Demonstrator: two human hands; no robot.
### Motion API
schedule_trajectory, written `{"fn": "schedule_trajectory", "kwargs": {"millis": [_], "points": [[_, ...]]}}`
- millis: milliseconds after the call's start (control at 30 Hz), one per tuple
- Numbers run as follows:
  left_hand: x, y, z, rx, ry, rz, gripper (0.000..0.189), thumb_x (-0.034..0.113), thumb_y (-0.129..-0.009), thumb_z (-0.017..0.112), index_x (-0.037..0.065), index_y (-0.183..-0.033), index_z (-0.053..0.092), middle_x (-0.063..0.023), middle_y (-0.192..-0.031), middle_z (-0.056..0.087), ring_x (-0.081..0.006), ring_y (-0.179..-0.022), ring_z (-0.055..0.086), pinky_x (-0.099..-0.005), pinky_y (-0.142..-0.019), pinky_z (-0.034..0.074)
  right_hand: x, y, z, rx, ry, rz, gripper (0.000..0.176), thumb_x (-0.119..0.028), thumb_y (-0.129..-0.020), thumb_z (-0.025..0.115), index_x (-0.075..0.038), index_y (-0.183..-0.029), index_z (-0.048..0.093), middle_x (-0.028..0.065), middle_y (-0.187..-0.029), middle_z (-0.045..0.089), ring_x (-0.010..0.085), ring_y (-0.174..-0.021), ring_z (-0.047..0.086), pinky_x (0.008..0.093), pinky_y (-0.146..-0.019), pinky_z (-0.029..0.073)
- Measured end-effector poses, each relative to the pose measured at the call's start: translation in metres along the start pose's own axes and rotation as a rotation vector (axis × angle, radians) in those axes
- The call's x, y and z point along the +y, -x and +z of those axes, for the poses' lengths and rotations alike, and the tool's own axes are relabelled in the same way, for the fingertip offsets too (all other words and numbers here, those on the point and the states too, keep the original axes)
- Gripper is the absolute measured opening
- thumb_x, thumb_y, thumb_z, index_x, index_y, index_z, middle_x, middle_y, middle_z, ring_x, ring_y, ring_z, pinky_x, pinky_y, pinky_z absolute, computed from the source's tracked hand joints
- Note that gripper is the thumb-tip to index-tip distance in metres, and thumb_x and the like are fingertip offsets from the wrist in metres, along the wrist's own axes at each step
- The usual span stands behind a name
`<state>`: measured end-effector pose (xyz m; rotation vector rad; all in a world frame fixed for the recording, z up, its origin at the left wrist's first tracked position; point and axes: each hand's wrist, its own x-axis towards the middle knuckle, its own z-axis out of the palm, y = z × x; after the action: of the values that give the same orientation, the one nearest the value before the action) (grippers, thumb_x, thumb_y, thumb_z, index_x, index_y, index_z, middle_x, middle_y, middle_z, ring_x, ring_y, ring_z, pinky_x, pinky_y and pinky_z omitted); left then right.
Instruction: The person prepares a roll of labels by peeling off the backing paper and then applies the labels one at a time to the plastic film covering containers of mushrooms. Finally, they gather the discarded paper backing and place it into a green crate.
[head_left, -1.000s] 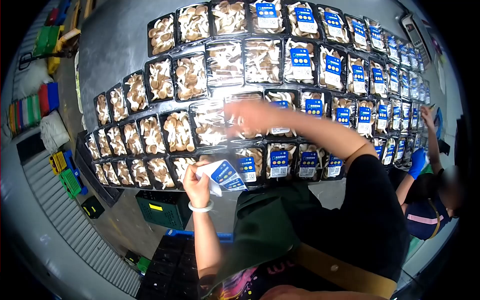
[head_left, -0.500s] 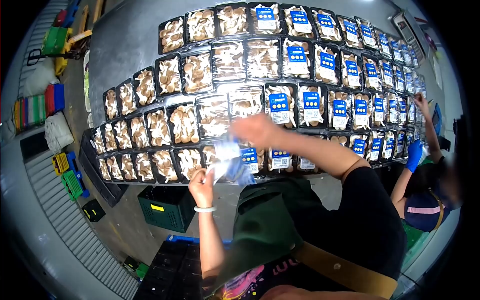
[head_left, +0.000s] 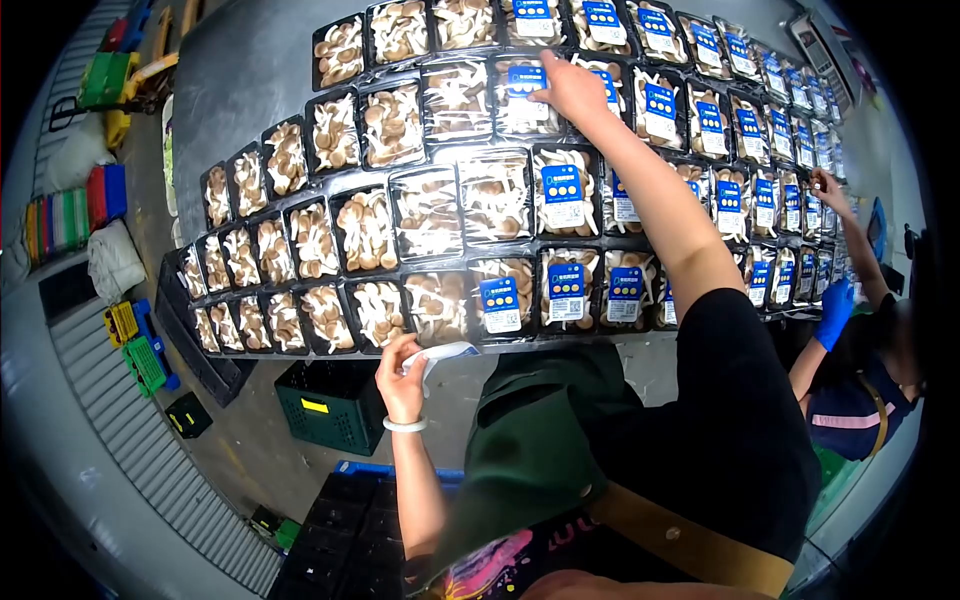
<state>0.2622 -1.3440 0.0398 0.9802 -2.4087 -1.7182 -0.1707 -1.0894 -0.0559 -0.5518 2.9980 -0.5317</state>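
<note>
My right hand (head_left: pixel 580 92) reaches to the second row from the back, thumb and index finger apart. Its fingertips touch the right edge of a blue-and-white label (head_left: pixel 526 84) lying on a film-wrapped mushroom tray (head_left: pixel 527 119). Down at the table's front edge, my left hand (head_left: pixel 400 382) is closed on a strip of labels (head_left: pixel 440 353), mostly pale backing with a little blue showing. Beside that strip is an unlabelled mushroom tray (head_left: pixel 438 308); a labelled tray (head_left: pixel 503 297) sits to its right.
Several rows of mushroom trays cover the metal table (head_left: pixel 235 75), labelled ones mainly on the right. A co-worker (head_left: pixel 850 400) with a blue glove (head_left: pixel 833 313) stands at the right. A dark green crate (head_left: pixel 330 408) and stacked black crates (head_left: pixel 345 530) are on the floor.
My right hand has moved from the label strip up to the second row. A label now lies on a tray there that was bare. My left hand stays near the front edge.
</note>
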Motion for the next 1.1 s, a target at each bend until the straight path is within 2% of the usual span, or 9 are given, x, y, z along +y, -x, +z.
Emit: {"fn": "schedule_trajectory", "kwargs": {"millis": [167,300,433,533,633,767,900,1033,1100], "points": [[0.009,0.005,-0.003,-0.042,-0.269,0.204,0.019,-0.01,-0.072,0.07,0.0,-0.087,0.067,-0.0089,-0.085,0.06,-0.0194,-0.079,0.061,-0.0294,-0.074,0.048,-0.047,0.043,-0.031,-0.023,-0.125,0.098,0.059,-0.046,-0.082,0.071,-0.008,-0.123,0.051,0.0131,-0.093,0.069,0.0315,-0.081,0.068,0.0411,-0.071,0.054],[0.004,0.018,-0.001,-0.088,-0.28,0.246,0.017,-0.011,-0.069,0.07,-0.002,-0.083,0.064,-0.0125,-0.086,0.063,-0.0245,-0.08,0.063,-0.0298,-0.075,0.049,-0.145,0.162,-0.056,-0.697,-0.578,-0.135,0.047,-0.041,-0.087,0.067,-0.008,-0.119,0.058,0.0169,-0.106,0.065,0.03,-0.096,0.065,0.0401,-0.083,0.051],[0.002,0.039,-0.008,-0.058,-0.274,0.425,0.017,-0.012,-0.071,0.069,-0.002,-0.081,0.06,-0.0132,-0.088,0.066,-0.0247,-0.083,0.066,-0.0311,-0.076,0.05,-0.2,0.286,-0.008,-0.495,-0.787,-0.817,0.052,-0.032,-0.077,0.076,-0.012,-0.121,0.057,0.0154,-0.103,0.064,0.0346,-0.097,0.063,0.0431,-0.081,0.05],[-0.013,0.064,-0.029,-0.097,-0.234,0.451,0.017,-0.012,-0.076,0.065,-0.002,-0.08,0.052,-0.0158,-0.096,0.071,-0.0255,-0.085,0.069,-0.0303,-0.076,0.052,-0.225,0.341,0.011,-0.73,-0.775,-0.444,0.044,-0.028,-0.076,0.077,-0.009,-0.113,0.061,0.0153,-0.097,0.066,0.0338,-0.093,0.064,0.0423,-0.078,0.049],[-0.036,0.101,-0.054,-0.084,-0.187,0.38,0.016,-0.012,-0.079,0.063,-0.001,-0.081,0.051,-0.0161,-0.095,0.071,-0.024,-0.082,0.069,-0.0299,-0.075,0.052,-0.239,0.373,0.016,-0.806,-0.865,-0.346,0.036,-0.026,-0.076,0.077,-0.006,-0.104,0.065,0.0164,-0.088,0.067,0.0351,-0.085,0.065,0.0427,-0.075,0.049],[-0.092,0.152,-0.1,0.089,0.087,0.245,0.014,-0.008,-0.086,0.059,0.0,-0.085,0.048,-0.0163,-0.099,0.071,-0.0134,-0.081,0.063,-0.026,-0.075,0.05,-0.265,0.427,0.033,-1.054,-0.927,-0.281,0.033,-0.024,-0.079,0.076,-0.003,-0.103,0.067,0.016,-0.084,0.07,0.028,-0.078,0.068,0.0392,-0.07,0.051],[-0.119,0.2,-0.168,0.423,0.193,0.202,0.01,-0.002,-0.089,0.058,0.002,-0.088,0.049,-0.0113,-0.094,0.067,-0.0138,-0.084,0.059,-0.029,-0.079,0.049,-0.317,0.49,0.035,-1.15,-0.877,-0.525,0.03,-0.021,-0.083,0.074,-0.001,-0.104,0.066,0.0128,-0.085,0.071,0.0231,-0.077,0.067,0.036,-0.073,0.051],[-0.105,0.262,-0.305,0.966,0.023,0.192,0.009,0.013,-0.093,0.056,0.005,-0.094,0.051,-0.0098,-0.094,0.061,-0.0168,-0.084,0.059,-0.0325,-0.076,0.051,-0.39,0.539,0.009,-1.264,-1.068,-0.824,0.035,-0.025,-0.083,0.072,0.003,-0.102,0.063,0.0223,-0.089,0.068,0.037,-0.081,0.065,0.0418,-0.069,0.049],[-0.096,0.308,-0.394,0.966,0.711,0.403,0.029,0.023,-0.099,0.046,-0.001,-0.112,0.055,-0.0144,-0.098,0.063,-0.0229,-0.09,0.061,-0.0357,-0.078,0.053,-0.42,0.546,-0.03,-1.436,-1.093,-1.089,0.03,-0.02,-0.083,0.065,0.004,-0.1,0.06,0.0247,-0.083,0.065,0.0375,-0.076,0.063,0.0448,-0.068,0.046]]}}
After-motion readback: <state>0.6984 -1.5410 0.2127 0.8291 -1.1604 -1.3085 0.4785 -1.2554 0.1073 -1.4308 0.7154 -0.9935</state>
